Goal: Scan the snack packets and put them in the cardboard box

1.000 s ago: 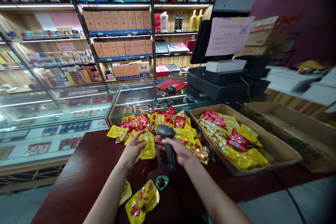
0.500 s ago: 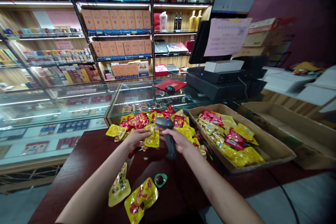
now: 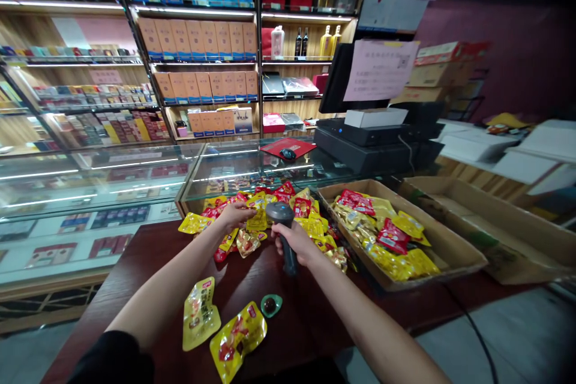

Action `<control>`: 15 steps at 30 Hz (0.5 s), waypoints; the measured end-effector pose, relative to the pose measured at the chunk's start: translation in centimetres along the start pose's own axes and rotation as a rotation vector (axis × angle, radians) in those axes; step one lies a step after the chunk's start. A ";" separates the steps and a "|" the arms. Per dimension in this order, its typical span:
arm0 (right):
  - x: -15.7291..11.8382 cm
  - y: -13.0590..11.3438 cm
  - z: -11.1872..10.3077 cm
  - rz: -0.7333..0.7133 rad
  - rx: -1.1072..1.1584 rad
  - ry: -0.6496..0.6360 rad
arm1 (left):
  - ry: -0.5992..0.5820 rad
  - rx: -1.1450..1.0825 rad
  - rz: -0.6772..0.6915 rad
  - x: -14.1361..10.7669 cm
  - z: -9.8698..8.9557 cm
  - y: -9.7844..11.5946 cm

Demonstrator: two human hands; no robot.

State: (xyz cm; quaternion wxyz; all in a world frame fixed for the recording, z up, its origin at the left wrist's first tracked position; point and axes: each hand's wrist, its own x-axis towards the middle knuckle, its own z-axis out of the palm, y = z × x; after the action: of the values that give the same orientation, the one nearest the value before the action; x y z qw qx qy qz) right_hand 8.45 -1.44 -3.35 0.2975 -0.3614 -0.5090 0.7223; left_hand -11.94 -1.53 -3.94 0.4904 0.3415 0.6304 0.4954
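My right hand (image 3: 293, 241) is wrapped round the handle of a dark grey barcode scanner (image 3: 279, 212), its head pointing away from me. My left hand (image 3: 237, 215) pinches the left edge of a yellow snack packet (image 3: 258, 211), just left of the scanner head. Beneath and behind both hands spreads a heap of small red, yellow and gold snack packets (image 3: 285, 193). Closer to me lie a pale yellow packet (image 3: 200, 315) and a bright yellow packet (image 3: 238, 342) on the dark red tabletop. A small green dish with a dark round thing (image 3: 270, 306) sits beside them.
To the right stands a cardboard tray (image 3: 450, 246) partly filled with packets, and another cardboard tray (image 3: 504, 222) beyond it. Behind the heap is a glass display counter (image 3: 225, 162) bearing a mouse (image 3: 288, 154) on a red mat and a monitor (image 3: 335, 81). A cable (image 3: 477, 324) hangs at right.
My left hand has moved a little up and away with the yellow packet, toward the heap. My right hand and the scanner have shifted slightly left. The view has turned slightly.
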 end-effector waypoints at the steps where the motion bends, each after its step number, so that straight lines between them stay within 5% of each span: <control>1: 0.0 0.3 0.1 0.001 -0.025 -0.001 | 0.005 0.010 0.006 0.1 0.1 -0.1; 15: -0.2 0.7 1.3 0.008 -0.126 0.010 | 0.047 0.095 0.036 0.9 -0.1 -0.9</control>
State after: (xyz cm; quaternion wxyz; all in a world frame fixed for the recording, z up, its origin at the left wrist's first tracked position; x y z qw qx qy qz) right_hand 7.47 -2.49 -3.63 0.2737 -0.3850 -0.5507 0.6882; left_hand -12.27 -0.96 -5.05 0.4497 0.3642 0.6583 0.4815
